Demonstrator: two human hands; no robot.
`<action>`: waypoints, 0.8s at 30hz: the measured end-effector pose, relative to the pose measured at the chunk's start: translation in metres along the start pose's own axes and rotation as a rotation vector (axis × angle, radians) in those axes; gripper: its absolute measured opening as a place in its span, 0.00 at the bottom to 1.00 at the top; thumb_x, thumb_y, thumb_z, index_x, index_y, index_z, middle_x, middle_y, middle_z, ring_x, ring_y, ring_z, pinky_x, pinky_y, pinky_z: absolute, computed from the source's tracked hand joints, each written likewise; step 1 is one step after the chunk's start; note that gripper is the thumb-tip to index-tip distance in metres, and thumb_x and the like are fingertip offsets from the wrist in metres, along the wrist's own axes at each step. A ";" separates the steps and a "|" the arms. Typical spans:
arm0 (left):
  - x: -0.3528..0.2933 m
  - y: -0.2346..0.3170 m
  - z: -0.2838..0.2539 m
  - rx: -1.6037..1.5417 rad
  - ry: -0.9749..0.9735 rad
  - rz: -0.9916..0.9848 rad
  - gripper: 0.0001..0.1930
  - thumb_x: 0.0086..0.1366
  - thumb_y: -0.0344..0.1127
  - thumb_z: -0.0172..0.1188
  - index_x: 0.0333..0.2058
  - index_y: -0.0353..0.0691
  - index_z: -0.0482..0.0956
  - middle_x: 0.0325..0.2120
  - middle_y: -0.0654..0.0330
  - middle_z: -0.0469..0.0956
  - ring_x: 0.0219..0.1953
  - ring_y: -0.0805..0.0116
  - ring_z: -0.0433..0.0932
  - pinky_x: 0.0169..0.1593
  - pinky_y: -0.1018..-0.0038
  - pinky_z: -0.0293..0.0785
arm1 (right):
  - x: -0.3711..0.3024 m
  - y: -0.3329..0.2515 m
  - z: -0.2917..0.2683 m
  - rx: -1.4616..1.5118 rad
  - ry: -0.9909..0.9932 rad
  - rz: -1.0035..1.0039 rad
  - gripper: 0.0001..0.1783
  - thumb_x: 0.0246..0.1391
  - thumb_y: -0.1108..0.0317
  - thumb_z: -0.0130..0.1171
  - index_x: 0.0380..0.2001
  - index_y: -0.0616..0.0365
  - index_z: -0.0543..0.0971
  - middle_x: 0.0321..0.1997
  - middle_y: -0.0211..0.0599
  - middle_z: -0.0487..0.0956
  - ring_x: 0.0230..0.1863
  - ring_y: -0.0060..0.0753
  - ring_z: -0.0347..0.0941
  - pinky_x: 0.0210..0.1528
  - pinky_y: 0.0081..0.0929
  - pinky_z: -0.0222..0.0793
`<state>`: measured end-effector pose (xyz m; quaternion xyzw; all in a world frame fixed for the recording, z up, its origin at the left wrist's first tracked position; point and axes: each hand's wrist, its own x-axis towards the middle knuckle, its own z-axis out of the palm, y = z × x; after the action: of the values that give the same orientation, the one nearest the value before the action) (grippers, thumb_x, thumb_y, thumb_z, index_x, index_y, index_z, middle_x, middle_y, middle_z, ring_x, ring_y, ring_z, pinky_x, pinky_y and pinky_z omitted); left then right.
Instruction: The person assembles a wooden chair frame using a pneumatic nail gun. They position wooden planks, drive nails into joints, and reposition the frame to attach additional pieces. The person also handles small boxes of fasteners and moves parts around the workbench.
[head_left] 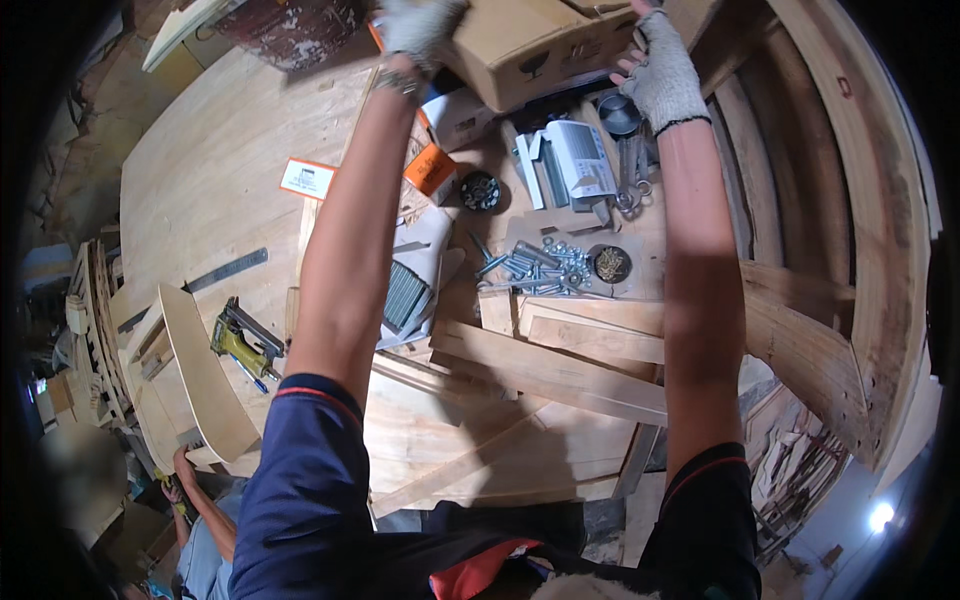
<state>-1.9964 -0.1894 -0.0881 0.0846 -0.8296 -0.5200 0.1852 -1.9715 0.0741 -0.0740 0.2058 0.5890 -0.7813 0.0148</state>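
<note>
My left hand (424, 32), in a pale knit fingerless glove, is at the top beside the left side of a cardboard box (540, 55). Motion smears that hand, so its fingers cannot be read. My right hand (665, 82) wears a matching glove. Its bare fingers are spread at the box's right corner, near or touching the cardboard; contact is hard to tell. Under the box's front edge are a blue-white carton (580, 160), a round dark cup (620, 115) and several wrenches (630, 165). An orange small box (430, 172) lies below my left hand.
Bolts (540, 262), a bowl of screws (608, 264) and a staple strip pack (405, 295) lie mid-bench. A nail gun (243, 335) and a steel ruler (228, 268) sit left. Planks (550, 370) lie nearer me; timber framing (800, 170) stands right. Another person's arm (208, 500) is lower left.
</note>
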 end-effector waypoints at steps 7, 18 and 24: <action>-0.017 -0.010 0.027 -0.044 0.088 -0.083 0.42 0.55 0.54 0.72 0.59 0.28 0.71 0.45 0.45 0.84 0.46 0.52 0.84 0.49 0.59 0.81 | 0.031 0.016 0.024 -1.044 0.360 -1.127 0.42 0.59 0.47 0.61 0.66 0.69 0.68 0.65 0.68 0.72 0.68 0.66 0.67 0.71 0.48 0.61; 0.010 -0.038 0.050 0.146 0.132 -0.044 0.58 0.54 0.61 0.68 0.73 0.30 0.51 0.72 0.37 0.56 0.74 0.43 0.55 0.73 0.55 0.57 | 0.053 0.010 0.054 -1.672 -0.239 -1.100 0.48 0.63 0.25 0.42 0.64 0.57 0.73 0.61 0.54 0.78 0.60 0.65 0.75 0.65 0.51 0.67; -0.022 -0.131 -0.092 0.034 -0.236 0.335 0.30 0.68 0.54 0.59 0.61 0.39 0.75 0.55 0.48 0.80 0.57 0.53 0.80 0.59 0.61 0.76 | -0.162 0.002 0.002 -1.212 -0.514 -0.919 0.39 0.63 0.42 0.61 0.66 0.64 0.73 0.66 0.55 0.77 0.68 0.51 0.73 0.69 0.40 0.65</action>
<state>-1.9469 -0.3169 -0.1746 -0.1127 -0.8567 -0.4741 0.1691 -1.8230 0.0361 -0.0204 -0.2875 0.9147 -0.2766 -0.0641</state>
